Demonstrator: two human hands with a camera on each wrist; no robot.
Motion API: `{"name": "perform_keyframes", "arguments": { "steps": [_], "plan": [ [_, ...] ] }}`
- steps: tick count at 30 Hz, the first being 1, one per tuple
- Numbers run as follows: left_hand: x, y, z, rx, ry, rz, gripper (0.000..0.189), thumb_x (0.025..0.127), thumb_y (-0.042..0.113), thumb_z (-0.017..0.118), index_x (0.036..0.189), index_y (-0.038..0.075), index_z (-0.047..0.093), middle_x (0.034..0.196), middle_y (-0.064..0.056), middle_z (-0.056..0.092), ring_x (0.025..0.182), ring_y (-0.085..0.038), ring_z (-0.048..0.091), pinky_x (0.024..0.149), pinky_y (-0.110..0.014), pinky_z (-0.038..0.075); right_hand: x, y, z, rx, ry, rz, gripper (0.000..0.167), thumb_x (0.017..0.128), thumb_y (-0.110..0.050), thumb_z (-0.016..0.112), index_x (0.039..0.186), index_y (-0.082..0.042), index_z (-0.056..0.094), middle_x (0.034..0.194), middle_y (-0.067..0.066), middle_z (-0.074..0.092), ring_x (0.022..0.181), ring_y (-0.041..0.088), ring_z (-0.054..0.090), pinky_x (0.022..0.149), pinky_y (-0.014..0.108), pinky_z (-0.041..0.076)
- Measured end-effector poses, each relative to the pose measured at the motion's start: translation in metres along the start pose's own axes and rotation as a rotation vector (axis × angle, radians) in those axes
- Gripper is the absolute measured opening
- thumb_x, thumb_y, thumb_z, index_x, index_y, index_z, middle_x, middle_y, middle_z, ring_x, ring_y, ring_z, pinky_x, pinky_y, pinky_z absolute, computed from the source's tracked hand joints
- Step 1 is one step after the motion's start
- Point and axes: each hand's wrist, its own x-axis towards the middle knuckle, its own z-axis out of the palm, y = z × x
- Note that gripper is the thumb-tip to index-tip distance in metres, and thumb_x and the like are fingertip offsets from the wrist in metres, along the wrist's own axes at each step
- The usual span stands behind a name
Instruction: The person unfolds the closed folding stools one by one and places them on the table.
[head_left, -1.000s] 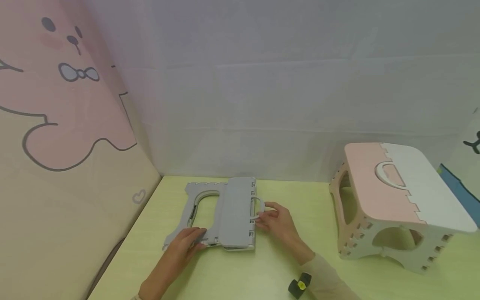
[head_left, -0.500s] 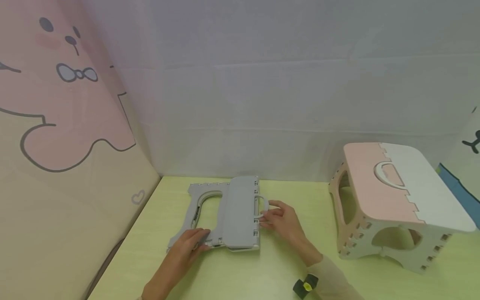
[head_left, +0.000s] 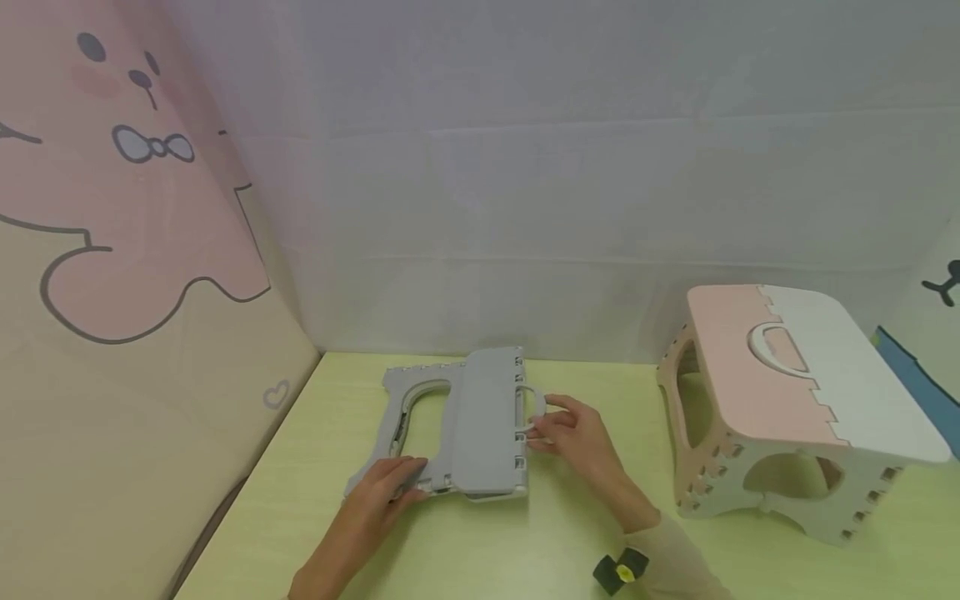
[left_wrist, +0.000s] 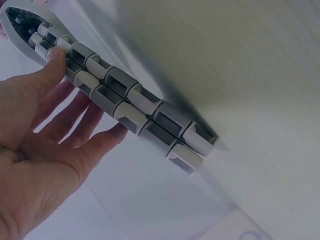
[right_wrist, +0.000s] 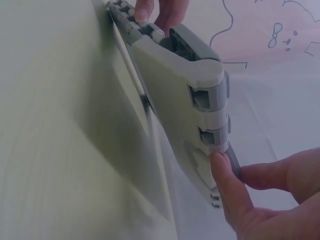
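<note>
A grey folding stool [head_left: 487, 425], folded flat, lies on the table in the head view, its carry handle [head_left: 542, 407] sticking out to the right. My left hand [head_left: 375, 492] grips the near edge of the legs, thumb on the row of hinges [left_wrist: 125, 100] in the left wrist view. At the handle side, my right hand [head_left: 581, 437] pinches the handle between thumb and fingers. Seen from the right wrist, the stool's edge [right_wrist: 210, 100] is tilted up and partly apart from the table surface.
An unfolded pink and white folding stool [head_left: 802, 367] stands upright at the right of the table [head_left: 480, 550]. A pale curtain [head_left: 480, 208] hangs behind, and a printed cloth [head_left: 150, 400] borders the left side.
Both hands have shifted a little to the right together with the grey folding stool. The pink and white stool has stayed in place.
</note>
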Motion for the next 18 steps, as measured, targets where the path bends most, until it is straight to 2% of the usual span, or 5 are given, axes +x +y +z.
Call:
{"name": "perform_keyframes", "arguments": {
  "steps": [7,12,18],
  "plan": [
    [0.002,0.006,0.002,0.000,0.006,0.003,0.049,0.073,0.008,0.089,0.118,0.004,0.072,0.112,-0.008,0.069,0.103,-0.022,0.066,0.085,-0.036,0.060,-0.003,-0.008,-0.007,-0.003,-0.027,-0.017,0.048,0.097,0.006,0.064,0.142,0.012,0.048,0.112,0.031,0.069,0.091,0.031,0.075,0.078,0.035,0.064],
    [0.003,0.009,0.002,-0.011,-0.014,-0.011,0.047,0.075,0.009,0.088,0.120,0.005,0.072,0.113,-0.006,0.070,0.103,-0.021,0.066,0.085,-0.033,0.060,-0.005,-0.012,-0.013,-0.024,-0.036,-0.017,0.051,0.098,0.004,0.065,0.145,0.011,0.046,0.115,0.030,0.069,0.093,0.030,0.074,0.080,0.035,0.063],
    [0.005,0.011,0.004,-0.030,-0.002,0.034,0.049,0.075,0.007,0.088,0.122,0.005,0.072,0.115,-0.006,0.070,0.102,-0.020,0.065,0.084,-0.030,0.059,-0.007,-0.018,-0.017,-0.053,-0.019,-0.007,0.051,0.098,0.000,0.066,0.146,0.007,0.048,0.119,0.030,0.068,0.096,0.031,0.074,0.080,0.035,0.063]
  ]
}}
